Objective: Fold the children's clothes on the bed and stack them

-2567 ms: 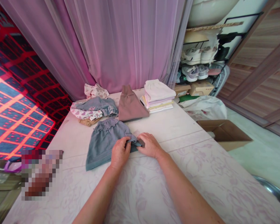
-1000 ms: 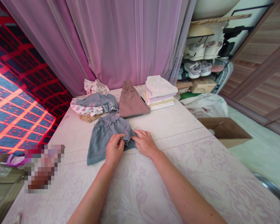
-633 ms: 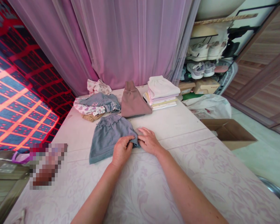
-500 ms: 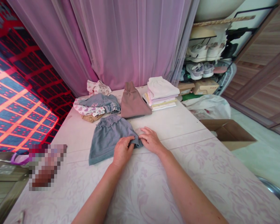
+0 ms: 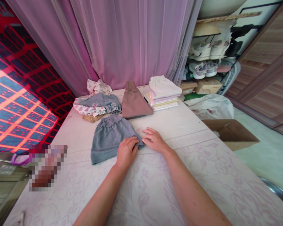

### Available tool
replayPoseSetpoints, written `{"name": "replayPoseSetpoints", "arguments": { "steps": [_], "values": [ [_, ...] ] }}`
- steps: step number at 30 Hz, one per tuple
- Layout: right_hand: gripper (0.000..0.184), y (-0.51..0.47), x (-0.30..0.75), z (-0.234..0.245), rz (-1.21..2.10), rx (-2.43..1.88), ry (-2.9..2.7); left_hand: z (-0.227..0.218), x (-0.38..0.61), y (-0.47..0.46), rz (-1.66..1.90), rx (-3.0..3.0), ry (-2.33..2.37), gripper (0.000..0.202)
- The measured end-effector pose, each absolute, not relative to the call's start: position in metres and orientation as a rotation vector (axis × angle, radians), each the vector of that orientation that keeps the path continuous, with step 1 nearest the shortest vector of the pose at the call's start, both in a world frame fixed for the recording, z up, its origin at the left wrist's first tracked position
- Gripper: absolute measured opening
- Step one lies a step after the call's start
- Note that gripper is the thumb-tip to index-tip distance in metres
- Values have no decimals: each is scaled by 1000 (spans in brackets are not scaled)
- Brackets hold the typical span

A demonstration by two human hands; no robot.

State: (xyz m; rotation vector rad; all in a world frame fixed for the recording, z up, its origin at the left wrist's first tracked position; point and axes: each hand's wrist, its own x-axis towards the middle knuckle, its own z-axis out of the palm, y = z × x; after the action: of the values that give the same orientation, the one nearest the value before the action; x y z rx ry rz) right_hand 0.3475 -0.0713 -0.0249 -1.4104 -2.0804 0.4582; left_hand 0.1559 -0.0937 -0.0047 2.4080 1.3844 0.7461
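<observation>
A blue-grey garment with a ruffled waistband [image 5: 110, 133] lies flat on the cloth-covered table, its waist pointing away from me; I cannot tell whether it is a skirt or shorts. My left hand [image 5: 128, 150] is at its lower right corner, fingers curled over the fabric and thumb along the near edge. Just right of that corner, my right hand [image 5: 154, 139] rests with fingers apart, its thumb close to or touching the garment's edge. Behind are folded brown trousers [image 5: 135, 102] and a pile with denim jeans [image 5: 103, 102].
A neat stack of folded light clothes [image 5: 165, 89] stands at the back right, and a crumpled floral cloth [image 5: 97, 87] at the back left. Purple curtains [image 5: 136, 40] hang behind the table. On the floor to the right are an open cardboard box [image 5: 240, 142] and a shoe rack.
My right hand has eased slightly right, off the garment's corner. The left hand has shifted a little right, and the corner it was bending now lies flatter.
</observation>
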Motion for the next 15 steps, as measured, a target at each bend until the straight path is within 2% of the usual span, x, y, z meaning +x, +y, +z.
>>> {"name": "replayPoseSetpoints", "arguments": {
  "steps": [7,15],
  "values": [
    [32,-78,334,-15,440,-1566,-2070,-8,146,-100,838,2384,1497,24],
    [22,-78,337,-9,452,-1463,-2036,9,141,-98,749,2428,1647,12]
  ]
}}
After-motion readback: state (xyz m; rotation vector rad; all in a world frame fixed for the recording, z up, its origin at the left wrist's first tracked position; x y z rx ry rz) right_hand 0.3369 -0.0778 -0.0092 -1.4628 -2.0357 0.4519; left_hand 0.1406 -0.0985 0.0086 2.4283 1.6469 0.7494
